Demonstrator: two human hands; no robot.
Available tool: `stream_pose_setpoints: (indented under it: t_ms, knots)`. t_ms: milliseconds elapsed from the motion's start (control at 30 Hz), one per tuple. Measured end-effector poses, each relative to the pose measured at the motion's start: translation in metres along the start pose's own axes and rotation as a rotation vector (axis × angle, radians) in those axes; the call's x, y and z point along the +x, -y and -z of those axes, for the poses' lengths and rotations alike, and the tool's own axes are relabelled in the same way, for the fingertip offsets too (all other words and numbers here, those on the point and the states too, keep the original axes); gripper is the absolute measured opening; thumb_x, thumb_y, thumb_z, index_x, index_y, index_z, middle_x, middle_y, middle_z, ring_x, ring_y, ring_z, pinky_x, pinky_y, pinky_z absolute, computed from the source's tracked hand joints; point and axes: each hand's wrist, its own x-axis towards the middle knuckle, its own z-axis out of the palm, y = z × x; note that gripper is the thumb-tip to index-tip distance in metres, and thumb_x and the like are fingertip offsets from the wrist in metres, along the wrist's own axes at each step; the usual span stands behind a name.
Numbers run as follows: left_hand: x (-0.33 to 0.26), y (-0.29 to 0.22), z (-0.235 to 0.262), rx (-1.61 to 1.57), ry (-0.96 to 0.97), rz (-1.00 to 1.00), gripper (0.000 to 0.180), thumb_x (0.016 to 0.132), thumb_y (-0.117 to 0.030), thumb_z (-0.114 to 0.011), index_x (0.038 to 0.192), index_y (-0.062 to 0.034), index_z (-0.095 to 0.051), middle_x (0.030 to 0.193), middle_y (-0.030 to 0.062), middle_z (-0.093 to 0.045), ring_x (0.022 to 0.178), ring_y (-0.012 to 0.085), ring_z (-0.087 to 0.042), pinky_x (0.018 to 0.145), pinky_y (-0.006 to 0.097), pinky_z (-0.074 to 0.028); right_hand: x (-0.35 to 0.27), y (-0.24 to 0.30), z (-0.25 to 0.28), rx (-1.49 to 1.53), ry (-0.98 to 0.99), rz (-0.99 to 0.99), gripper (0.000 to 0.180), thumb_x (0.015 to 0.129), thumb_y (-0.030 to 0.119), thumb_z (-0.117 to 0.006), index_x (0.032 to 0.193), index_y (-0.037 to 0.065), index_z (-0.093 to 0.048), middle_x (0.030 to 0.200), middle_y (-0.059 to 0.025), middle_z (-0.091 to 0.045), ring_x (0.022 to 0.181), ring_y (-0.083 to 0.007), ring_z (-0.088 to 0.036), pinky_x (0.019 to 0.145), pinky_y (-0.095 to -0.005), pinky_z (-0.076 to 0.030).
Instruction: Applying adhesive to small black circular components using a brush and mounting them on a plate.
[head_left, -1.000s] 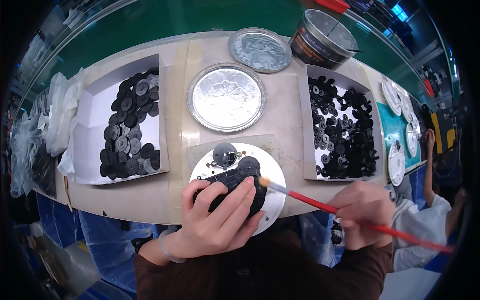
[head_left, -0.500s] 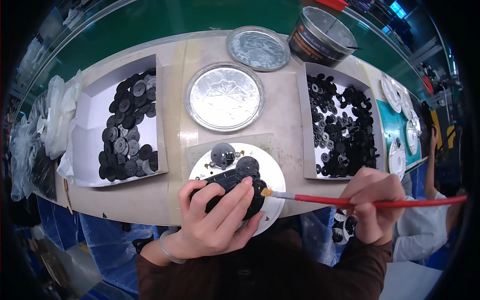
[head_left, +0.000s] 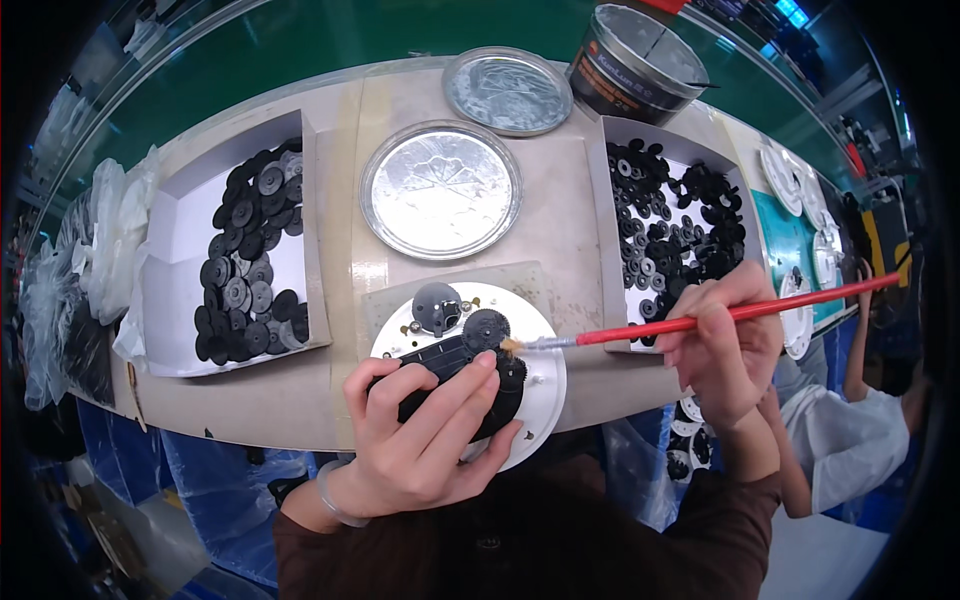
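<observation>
My left hand is closed over a black plastic gear housing on a round white disc, its fingertips pressing near the gears. Pinched in my right hand is a paintbrush with a red handle and a metal ferrule. Its yellowish bristles meet the edge of the upper black gear; a lower black gear sits just beside my left fingertips. A round dark grey part stands at the disc's far side. My fingers and palm hide much of the housing.
A white tray of black and grey gears stands left, another tray of small black gears right. Beyond the disc lie a shiny round lid and a smeared lid. A grease tub stands behind; a co-worker's sleeve shows right.
The brush tip has moved up and left, from the lower gear to the edge of the upper gear. My right hand has risen, tilting the handle upward. My left hand keeps its hold.
</observation>
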Motion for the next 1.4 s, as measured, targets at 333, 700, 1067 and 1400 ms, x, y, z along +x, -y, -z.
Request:
stream_pose_setpoints:
  t_ms: [333, 700, 1067, 1400]
  knots:
    - [0.002, 0.001, 0.001, -0.021, -0.013, -0.004, 0.031, 0.054, -0.019, -0.069, 0.080, -0.0050, -0.063, 0.094, 0.0001, -0.060, 0.072, 0.0166, -0.042, 0.072, 0.032, -0.032, -0.001, -0.002, 0.004, -0.097, 0.193, 0.136, 0.007, 0.083, 0.004, -0.041, 0.080, 0.000, -0.038, 0.062, -0.0149, -0.055, 0.047, -0.0090, -0.047, 0.041, -0.0167, -0.039]
    - [0.000, 0.000, 0.002, -0.035, -0.061, -0.040, 0.032, 0.054, -0.017, -0.069, 0.082, -0.0035, -0.061, 0.096, 0.0019, -0.060, 0.074, 0.0188, -0.045, 0.072, 0.033, -0.034, 0.026, -0.021, -0.018, -0.124, 0.032, 0.063, 0.011, 0.085, 0.007, -0.045, 0.093, -0.001, -0.047, 0.073, -0.0099, -0.056, 0.056, -0.0081, -0.051, 0.038, -0.0157, -0.040]
    - [-0.002, -0.005, 0.012, 0.024, 0.081, -0.007, 0.026, 0.063, -0.024, -0.068, 0.074, -0.0040, -0.055, 0.093, 0.0076, -0.046, 0.091, 0.0256, -0.040, 0.081, 0.041, -0.031, 0.007, -0.038, 0.058, 0.059, -0.109, -0.156, 0.018, 0.089, 0.018, -0.042, 0.090, 0.002, -0.050, 0.069, -0.0053, -0.056, 0.055, -0.0071, -0.053, 0.034, -0.0128, -0.033]
    - [0.082, 0.033, 0.060, -0.166, 0.204, 0.068, 0.026, 0.068, -0.029, -0.065, 0.067, -0.0032, -0.062, 0.082, 0.0097, -0.046, 0.083, 0.0265, -0.041, 0.077, 0.037, -0.033, -0.023, -0.024, 0.086, -0.619, -0.206, -0.173, 0.011, 0.085, 0.011, -0.049, 0.091, 0.004, -0.055, 0.086, -0.0013, -0.058, 0.076, -0.0069, -0.054, 0.054, -0.0159, -0.040]
